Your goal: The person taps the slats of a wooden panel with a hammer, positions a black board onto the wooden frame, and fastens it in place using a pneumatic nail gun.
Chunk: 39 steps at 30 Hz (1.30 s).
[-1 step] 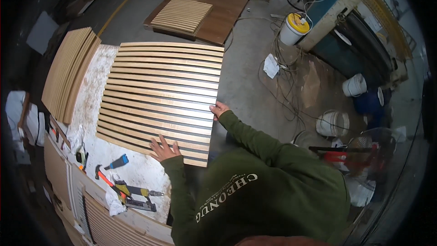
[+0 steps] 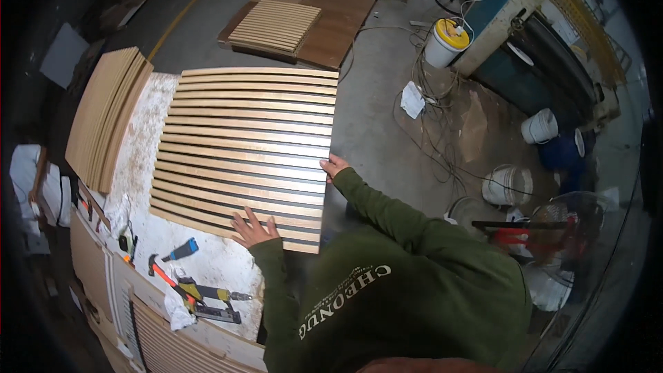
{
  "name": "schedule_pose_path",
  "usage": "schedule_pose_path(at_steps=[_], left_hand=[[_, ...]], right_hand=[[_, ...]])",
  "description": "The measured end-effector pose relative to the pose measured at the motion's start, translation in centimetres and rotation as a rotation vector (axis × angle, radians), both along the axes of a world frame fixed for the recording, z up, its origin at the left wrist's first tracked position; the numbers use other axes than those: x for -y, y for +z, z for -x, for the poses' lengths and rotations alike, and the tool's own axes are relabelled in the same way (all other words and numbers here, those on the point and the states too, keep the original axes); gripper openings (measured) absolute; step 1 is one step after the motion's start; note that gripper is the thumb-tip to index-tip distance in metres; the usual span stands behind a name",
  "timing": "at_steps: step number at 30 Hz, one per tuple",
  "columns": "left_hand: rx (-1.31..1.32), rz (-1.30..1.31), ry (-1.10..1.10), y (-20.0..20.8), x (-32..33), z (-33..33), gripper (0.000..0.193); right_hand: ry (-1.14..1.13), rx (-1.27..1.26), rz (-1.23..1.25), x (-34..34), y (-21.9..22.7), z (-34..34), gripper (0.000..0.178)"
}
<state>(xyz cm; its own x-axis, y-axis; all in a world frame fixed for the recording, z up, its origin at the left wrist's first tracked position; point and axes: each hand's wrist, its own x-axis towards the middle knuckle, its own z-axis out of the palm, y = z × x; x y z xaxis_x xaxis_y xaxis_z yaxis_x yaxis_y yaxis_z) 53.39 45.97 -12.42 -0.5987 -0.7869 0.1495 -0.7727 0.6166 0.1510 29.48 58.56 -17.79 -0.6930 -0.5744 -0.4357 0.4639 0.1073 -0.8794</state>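
A large slatted wood panel (image 2: 242, 141), pale strips with dark gaps between them, lies on a white, stained worktable (image 2: 141, 121). My left hand (image 2: 255, 228) rests on its near edge, fingers spread over the strips. At the panel's right edge, my right hand (image 2: 334, 168) has its fingers closed around the rim; the underside of this grip is hidden. Near my left forearm, on the table, are a hammer (image 2: 163, 275) with an orange-red handle, a yellow-and-black nail gun (image 2: 210, 295) and a small blue-and-grey tool (image 2: 182, 249).
Stacked slatted panels (image 2: 107, 114) stand at the table's left side. Another small slatted stack (image 2: 275, 26) lies on brown boards (image 2: 342, 17) beyond. To the right, cables (image 2: 431, 107) trail over the floor near a yellow-lidded bucket (image 2: 445, 45), white buckets (image 2: 507, 185) and a machine (image 2: 514, 62).
The whole picture has shifted very slightly. Both hands keep their places on the slatted panel.
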Motion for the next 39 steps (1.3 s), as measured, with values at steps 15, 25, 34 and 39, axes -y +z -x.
schedule_pose_path(at_steps=[15,25,34,39], left_hand=[[0.292,-0.008,0.203,2.4,9.6,-9.5,0.073],[0.462,-0.215,0.466,3.5,13.9,-13.4,0.053],[-0.142,-0.112,0.075,3.9,6.8,4.2,0.048],[-0.071,-0.027,0.119,3.4,6.1,12.1,0.051]], right_hand=[[-0.13,-0.393,-0.158,1.7,0.5,14.8,0.048],[-0.072,-0.278,-0.155,3.0,-0.4,17.6,0.047],[-0.032,-0.398,-0.084,5.6,-3.1,22.5,0.048],[0.131,-0.354,-0.13,7.8,-1.5,24.7,0.048]])
